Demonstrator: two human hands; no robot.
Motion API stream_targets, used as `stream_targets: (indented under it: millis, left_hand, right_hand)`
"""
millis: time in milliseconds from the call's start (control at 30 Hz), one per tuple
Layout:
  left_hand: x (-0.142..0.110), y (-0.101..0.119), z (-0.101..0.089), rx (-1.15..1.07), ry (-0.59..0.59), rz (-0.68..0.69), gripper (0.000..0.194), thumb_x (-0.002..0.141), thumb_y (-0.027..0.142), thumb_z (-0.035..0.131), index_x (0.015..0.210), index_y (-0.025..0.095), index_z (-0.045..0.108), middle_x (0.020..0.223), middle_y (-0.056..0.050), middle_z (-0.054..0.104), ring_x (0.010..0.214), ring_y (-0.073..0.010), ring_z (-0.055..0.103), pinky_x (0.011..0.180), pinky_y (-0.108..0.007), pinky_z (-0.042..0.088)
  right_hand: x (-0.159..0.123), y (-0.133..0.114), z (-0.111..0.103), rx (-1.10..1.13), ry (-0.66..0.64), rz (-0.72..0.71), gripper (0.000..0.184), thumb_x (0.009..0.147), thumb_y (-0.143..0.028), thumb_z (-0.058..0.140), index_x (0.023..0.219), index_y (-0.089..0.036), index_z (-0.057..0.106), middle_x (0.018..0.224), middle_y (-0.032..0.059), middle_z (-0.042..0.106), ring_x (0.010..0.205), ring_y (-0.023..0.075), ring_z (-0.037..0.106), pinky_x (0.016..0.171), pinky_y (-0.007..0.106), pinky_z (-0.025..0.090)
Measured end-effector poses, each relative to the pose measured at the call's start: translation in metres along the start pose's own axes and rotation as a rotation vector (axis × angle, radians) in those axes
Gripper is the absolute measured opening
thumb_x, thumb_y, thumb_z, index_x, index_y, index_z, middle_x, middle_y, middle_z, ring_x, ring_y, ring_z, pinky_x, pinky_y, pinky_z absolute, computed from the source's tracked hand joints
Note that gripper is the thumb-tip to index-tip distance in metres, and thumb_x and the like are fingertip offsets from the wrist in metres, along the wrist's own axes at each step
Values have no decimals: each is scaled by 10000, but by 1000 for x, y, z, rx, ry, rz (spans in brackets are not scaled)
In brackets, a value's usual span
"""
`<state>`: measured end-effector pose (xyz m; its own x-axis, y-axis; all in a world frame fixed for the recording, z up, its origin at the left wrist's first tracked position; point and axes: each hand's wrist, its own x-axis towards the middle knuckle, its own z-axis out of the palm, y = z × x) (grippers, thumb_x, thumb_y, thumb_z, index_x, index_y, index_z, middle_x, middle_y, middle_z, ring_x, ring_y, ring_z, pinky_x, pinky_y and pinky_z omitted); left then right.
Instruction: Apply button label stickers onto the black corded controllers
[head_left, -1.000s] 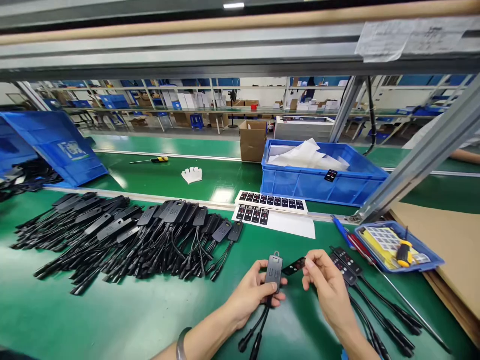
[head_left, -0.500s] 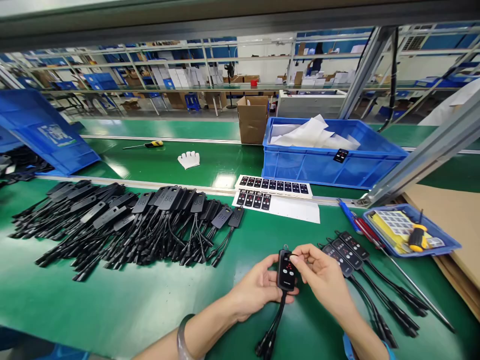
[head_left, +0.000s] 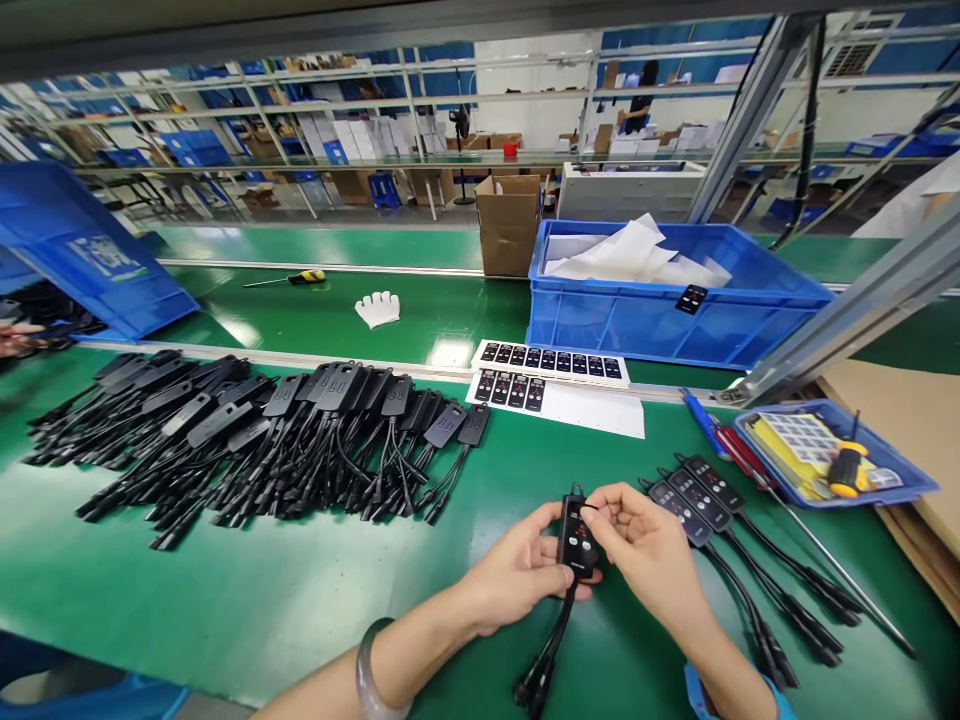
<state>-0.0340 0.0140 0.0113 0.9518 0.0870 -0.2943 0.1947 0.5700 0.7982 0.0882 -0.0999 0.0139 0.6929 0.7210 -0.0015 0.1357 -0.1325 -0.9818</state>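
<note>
My left hand (head_left: 525,570) grips a small black controller (head_left: 576,540) with cables hanging from its lower end toward me. Its face carries a button sticker. My right hand (head_left: 645,550) is closed over the controller's upper right edge, fingertips pressing on the sticker. Just right of my hands lie three finished controllers (head_left: 694,495) with button stickers, their cables running toward me. Beyond my hands lie two sticker sheets (head_left: 551,375) on white backing paper.
A large pile of black controllers without stickers (head_left: 285,430) covers the green bench at left. A blue bin with white paper (head_left: 675,300) stands behind. A small blue tray with a screwdriver (head_left: 832,455) sits at right. A glove (head_left: 377,308) lies on the conveyor.
A second ago my right hand held the sticker apart from the blank controller. The sticker now sits on the controller's face, and my right fingers press on it.
</note>
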Motion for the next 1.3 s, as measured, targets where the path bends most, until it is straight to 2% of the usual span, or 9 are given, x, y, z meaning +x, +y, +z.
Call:
stream_targets:
  millis: [467, 567, 667, 800, 967, 1133, 1200, 1300]
  left_hand:
    - [1, -4, 0, 61, -4, 13, 598, 730, 186, 691, 1262, 187, 417, 941, -86, 653, 930, -235, 656, 827, -403, 504]
    - [1, -3, 0, 63, 1, -7, 607, 730, 184, 684, 1270, 201, 407, 954, -85, 654, 875, -225, 681, 798, -369, 515]
    - [0, 1, 2, 64, 2, -18, 598, 713, 178, 687, 1249, 191, 421, 979, -109, 664, 866, -237, 689, 795, -369, 518]
    - [-1, 8, 4, 22, 20, -35, 510, 767, 261, 641, 1232, 180, 450, 960, -121, 678, 821, -244, 698, 787, -402, 525]
    - [0, 13, 1, -63, 70, -2, 344, 868, 380, 487, 1121, 148, 507, 939, -133, 678, 704, -210, 692, 685, -361, 542]
    - [2, 13, -3, -68, 106, 39, 308, 889, 351, 468, 1113, 141, 491, 860, -113, 677, 722, -185, 675, 645, -282, 527]
    - [3, 10, -3, -38, 121, 42, 333, 883, 378, 494, 1126, 150, 478, 884, -107, 671, 747, -193, 681, 657, -290, 533]
    - [4, 5, -3, 67, 114, 70, 408, 856, 434, 551, 1156, 178, 446, 899, -79, 661, 700, -182, 684, 667, -314, 547]
  right_hand:
    - [0, 6, 2, 1, 23, 32, 201, 785, -377, 632, 793, -179, 597, 626, -10, 552, 528, 112, 517, 470, 205, 443]
    - [0, 9, 2, -5, 47, 33, 236, 785, -390, 639, 902, -193, 580, 635, -24, 540, 531, 117, 522, 474, 212, 460]
    - [2, 10, 1, -69, 83, 12, 347, 787, -405, 640, 1051, -209, 531, 648, -41, 510, 538, 120, 517, 468, 211, 463]
    - [6, 12, 1, -146, 15, 17, 348, 808, -445, 586, 1052, -202, 539, 746, -4, 516, 641, 148, 546, 496, 229, 487]
    - [2, 13, 8, -180, -181, 47, 483, 777, -381, 619, 1210, -207, 493, 980, 61, 616, 799, 198, 593, 654, 313, 535]
    - [-5, 12, 11, -123, -322, 36, 890, 682, -352, 747, 1432, -232, 283, 1272, 94, 545, 1075, 255, 565, 894, 382, 497]
    - [-5, 13, 10, -67, -332, 35, 826, 767, -397, 671, 1457, -230, 250, 1326, 101, 519, 1145, 254, 539, 949, 391, 471]
    - [-5, 17, 10, -64, -268, -11, 571, 910, -415, 453, 1434, -227, 328, 1364, 93, 506, 1233, 238, 485, 1031, 409, 403]
